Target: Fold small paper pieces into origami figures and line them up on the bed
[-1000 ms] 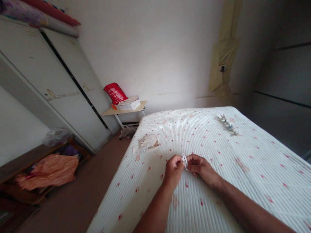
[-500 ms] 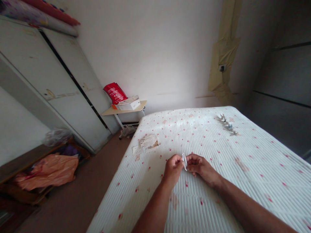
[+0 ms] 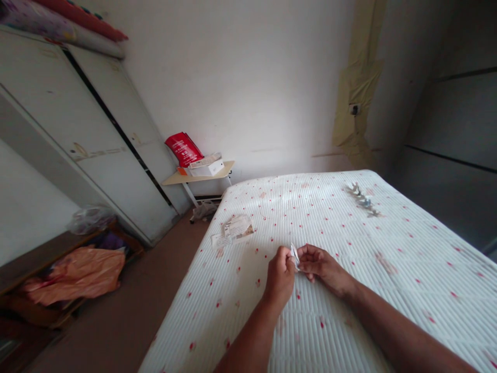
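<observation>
Between my two hands, just above the mattress, is a small piece of folded paper, whitish with darker marks. My left hand pinches its left side between thumb and curled fingers. On its other side, my right hand grips the paper with thumb and fingertips. The lower part of the paper is hidden by the fingers. Printed paper pieces lie flat on the mattress, beyond my left hand. A row of several small folded paper shapes stands farther off to the right.
A small table past the mattress's far left corner bears a red bag and a white box. Left stand a cupboard and a low shelf with orange plastic. A wall socket is at the back.
My left hand has turned slightly and shifted a little to the right against the folded paper. My right hand stays almost where it was.
</observation>
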Available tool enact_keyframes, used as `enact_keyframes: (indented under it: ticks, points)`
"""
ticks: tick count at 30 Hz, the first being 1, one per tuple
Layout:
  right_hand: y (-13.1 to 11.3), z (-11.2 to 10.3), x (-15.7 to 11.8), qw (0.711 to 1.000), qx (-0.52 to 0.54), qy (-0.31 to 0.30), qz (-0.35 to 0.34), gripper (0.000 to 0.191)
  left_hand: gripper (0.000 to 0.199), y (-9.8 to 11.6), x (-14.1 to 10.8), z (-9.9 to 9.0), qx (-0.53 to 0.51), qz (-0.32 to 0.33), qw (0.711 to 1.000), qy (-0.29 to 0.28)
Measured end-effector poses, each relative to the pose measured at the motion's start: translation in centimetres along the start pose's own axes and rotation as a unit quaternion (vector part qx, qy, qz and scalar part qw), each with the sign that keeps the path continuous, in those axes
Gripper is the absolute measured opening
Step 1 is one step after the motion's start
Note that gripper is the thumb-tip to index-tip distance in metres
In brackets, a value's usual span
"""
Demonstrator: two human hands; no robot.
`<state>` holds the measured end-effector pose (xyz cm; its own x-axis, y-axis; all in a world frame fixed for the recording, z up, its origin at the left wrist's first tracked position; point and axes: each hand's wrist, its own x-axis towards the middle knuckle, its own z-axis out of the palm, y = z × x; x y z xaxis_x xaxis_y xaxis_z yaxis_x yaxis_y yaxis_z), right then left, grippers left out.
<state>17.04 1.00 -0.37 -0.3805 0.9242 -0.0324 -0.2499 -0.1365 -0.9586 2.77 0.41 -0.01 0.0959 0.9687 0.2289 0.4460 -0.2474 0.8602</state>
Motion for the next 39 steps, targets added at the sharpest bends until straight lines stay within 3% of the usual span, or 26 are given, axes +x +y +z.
enact_keyframes:
  ticks: [4,10,18,26,39]
  points:
    - [0.1,-0.1,0.1,1.0,0.01,-0.008,-0.004,0.028,0.011,0.2,-0.2,0.2,0.017,0.015,1.0,0.013]
    - [-0.1,0.0,0.0,1.0,0.015,0.006,0.013,0.023,0.011,-0.3,0.2,-0.4,-0.048,0.006,0.999,-0.02]
    - [-0.2,0.2,-0.1,1.0,0.0,0.013,0.01,0.024,0.012,-0.5,0.3,-0.8,-0.031,0.009,0.999,-0.015]
    - [-0.5,0.6,-0.2,0.998,-0.054,0.039,-0.002,0.025,0.012,-0.4,0.2,-0.8,-0.076,-0.009,0.996,-0.052]
    - [0.3,0.2,0.0,0.998,-0.024,0.051,-0.01,0.022,0.01,-0.1,0.4,-0.6,-0.206,-0.036,0.977,-0.043]
